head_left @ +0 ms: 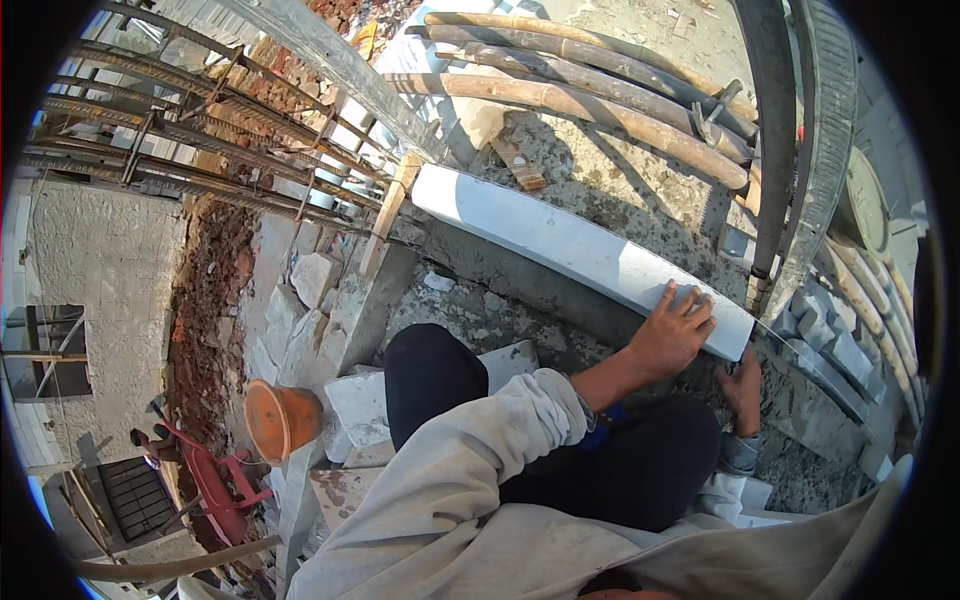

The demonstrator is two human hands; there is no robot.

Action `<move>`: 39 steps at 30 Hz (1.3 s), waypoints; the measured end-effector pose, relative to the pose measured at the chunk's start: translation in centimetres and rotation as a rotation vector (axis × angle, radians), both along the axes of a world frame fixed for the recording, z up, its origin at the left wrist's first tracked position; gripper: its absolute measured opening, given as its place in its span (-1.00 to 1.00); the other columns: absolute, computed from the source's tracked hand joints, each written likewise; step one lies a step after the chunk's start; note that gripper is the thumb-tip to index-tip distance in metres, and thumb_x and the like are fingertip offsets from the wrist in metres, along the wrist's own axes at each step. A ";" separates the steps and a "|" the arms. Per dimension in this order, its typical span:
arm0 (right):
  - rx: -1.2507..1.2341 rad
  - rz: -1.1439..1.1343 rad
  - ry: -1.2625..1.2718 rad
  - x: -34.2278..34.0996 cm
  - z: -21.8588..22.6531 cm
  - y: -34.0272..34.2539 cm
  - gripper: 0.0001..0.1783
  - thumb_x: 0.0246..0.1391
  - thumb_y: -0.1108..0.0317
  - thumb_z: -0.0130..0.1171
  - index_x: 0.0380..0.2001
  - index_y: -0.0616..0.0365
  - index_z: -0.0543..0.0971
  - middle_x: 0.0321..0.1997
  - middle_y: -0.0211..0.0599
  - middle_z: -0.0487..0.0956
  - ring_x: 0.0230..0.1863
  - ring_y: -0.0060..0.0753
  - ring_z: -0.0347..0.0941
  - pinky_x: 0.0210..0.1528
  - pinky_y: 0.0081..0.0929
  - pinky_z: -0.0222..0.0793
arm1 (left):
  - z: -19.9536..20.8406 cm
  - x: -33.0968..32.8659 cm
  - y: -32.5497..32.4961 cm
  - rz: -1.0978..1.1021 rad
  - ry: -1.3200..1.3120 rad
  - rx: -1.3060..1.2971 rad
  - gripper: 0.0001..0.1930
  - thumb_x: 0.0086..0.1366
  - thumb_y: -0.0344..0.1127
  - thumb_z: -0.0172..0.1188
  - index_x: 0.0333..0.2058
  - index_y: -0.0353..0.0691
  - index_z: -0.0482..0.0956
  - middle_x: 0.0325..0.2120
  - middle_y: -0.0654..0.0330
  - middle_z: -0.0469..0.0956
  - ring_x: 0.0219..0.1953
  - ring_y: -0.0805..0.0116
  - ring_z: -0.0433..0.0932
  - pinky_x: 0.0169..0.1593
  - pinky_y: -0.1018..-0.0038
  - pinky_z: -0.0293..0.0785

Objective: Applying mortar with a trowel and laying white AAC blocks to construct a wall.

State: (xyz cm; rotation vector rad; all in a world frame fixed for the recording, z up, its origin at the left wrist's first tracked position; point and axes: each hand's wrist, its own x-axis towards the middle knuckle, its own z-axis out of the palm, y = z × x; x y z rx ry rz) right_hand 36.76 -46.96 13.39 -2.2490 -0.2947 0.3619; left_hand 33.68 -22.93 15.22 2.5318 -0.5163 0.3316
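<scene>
My left hand (675, 332) lies across the near end of a row of long white aerated concrete blocks (540, 232). Its fingers are spread over the top and edge of the block. Just beyond that end face, lower down, is my right hand (740, 392), with its fingers bent together near the block's bottom corner. Whatever it pinches there is too small and shaded to make out. A thin string (800, 352) seems to run off to the right from the block's end. Grey wet-looking mortar (590, 300) lies along the near side of the row.
Bamboo poles (600, 95) lie beyond the row. Rebar cages (220, 120) stick out at left, beside a wooden stake (390, 210). An orange bucket (282, 422) stands left of my knee. Metal uprights (775, 130) and grey block pieces (830, 345) are at right. A red wheelbarrow (215, 490) is farther down.
</scene>
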 end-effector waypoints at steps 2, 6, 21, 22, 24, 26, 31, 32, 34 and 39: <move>-0.034 0.008 -0.028 0.0 0.4 0.3 -0.30 -0.18 0.49 0.41 0.14 0.28 0.47 -0.02 0.05 0.67 0.09 0.00 0.61 0.13 -0.24 0.45 | -0.3 -0.1 0.0 -0.008 0.011 -0.024 -0.51 0.19 -0.28 0.28 0.10 -0.25 0.54 0.24 -0.06 0.39 0.35 -0.09 0.31 0.37 -0.25 0.11; -0.147 0.002 -0.017 0.4 0.5 -0.6 -0.37 -0.13 0.43 0.37 0.10 0.26 0.49 -0.06 0.08 0.67 0.05 0.04 0.63 0.09 -0.25 0.46 | -0.8 0.0 -0.3 -0.011 0.005 -0.031 -0.54 0.23 -0.27 0.21 0.11 -0.24 0.54 0.25 -0.06 0.37 0.37 -0.10 0.29 0.38 -0.26 0.08; 1.033 -0.214 -0.177 2.0 6.1 6.6 -0.51 0.38 0.18 0.04 -0.64 0.02 0.19 -0.69 -0.60 0.05 -0.67 -0.71 -0.14 -0.59 -0.49 -0.21 | -1.2 -0.3 0.6 0.003 -0.074 -0.092 -0.62 0.28 -0.28 0.19 0.06 -0.22 0.56 0.22 -0.01 0.43 0.32 -0.03 0.38 0.37 -0.18 0.17; 1.095 -0.222 -0.066 2.8 4.5 6.4 -0.51 0.38 0.19 0.04 -0.64 0.01 0.19 -0.69 -0.60 0.04 -0.68 -0.70 -0.15 -0.59 -0.49 -0.21 | -1.2 -0.3 0.4 -0.005 -0.070 -0.096 -0.62 0.28 -0.28 0.19 0.06 -0.22 0.56 0.22 -0.01 0.43 0.32 -0.03 0.38 0.37 -0.18 0.17; 1.151 -0.239 0.040 3.2 3.3 6.3 -0.51 0.38 0.19 0.04 -0.64 0.01 0.19 -0.69 -0.60 0.04 -0.68 -0.70 -0.15 -0.60 -0.49 -0.21 | -1.3 -0.2 0.3 0.006 -0.094 -0.094 -0.62 0.27 -0.25 0.21 0.05 -0.20 0.57 0.22 0.00 0.45 0.31 0.00 0.40 0.37 -0.17 0.18; 1.135 -0.237 0.077 2.8 3.0 6.3 -0.51 0.37 0.19 0.04 -0.65 0.00 0.18 -0.69 -0.62 0.05 -0.69 -0.71 -0.14 -0.61 -0.50 -0.20 | -1.4 -0.2 0.2 0.004 -0.093 -0.083 -0.62 0.27 -0.24 0.23 0.04 -0.19 0.58 0.22 0.02 0.45 0.30 0.01 0.40 0.37 -0.16 0.18; 1.061 -0.290 0.016 2.9 3.2 7.4 -0.53 0.37 0.19 0.05 -0.64 0.02 0.21 -0.68 -0.64 0.07 -0.69 -0.71 -0.09 -0.62 -0.52 -0.18 | -0.8 0.1 0.6 -0.014 -0.101 -0.101 -0.62 0.25 -0.24 0.27 0.04 -0.15 0.61 0.21 0.05 0.46 0.29 0.05 0.42 0.36 -0.15 0.20; 1.048 -0.312 -0.005 2.9 3.2 7.3 -0.53 0.37 0.19 0.05 -0.64 0.02 0.21 -0.68 -0.64 0.07 -0.69 -0.71 -0.09 -0.62 -0.52 -0.18 | -0.8 0.1 0.4 -0.002 -0.096 -0.073 -0.62 0.24 -0.24 0.28 0.04 -0.14 0.61 0.21 0.06 0.47 0.28 0.06 0.42 0.36 -0.14 0.21; 1.069 -0.302 0.018 2.7 2.4 6.8 -0.53 0.37 0.21 0.05 -0.64 0.03 0.22 -0.67 -0.63 0.08 -0.69 -0.70 -0.08 -0.62 -0.53 -0.16 | -1.0 -0.1 0.3 -0.015 -0.085 -0.049 -0.62 0.24 -0.24 0.28 0.04 -0.13 0.62 0.21 0.06 0.47 0.28 0.07 0.42 0.35 -0.14 0.21; 1.111 -0.316 -0.016 2.7 5.0 6.5 -0.53 0.36 0.21 0.05 -0.65 0.02 0.23 -0.69 -0.62 0.09 -0.70 -0.70 -0.07 -0.63 -0.53 -0.15 | -0.6 0.1 0.4 0.000 -0.062 -0.013 -0.59 0.21 -0.24 0.31 0.06 -0.10 0.62 0.22 0.09 0.48 0.27 0.07 0.44 0.35 -0.13 0.23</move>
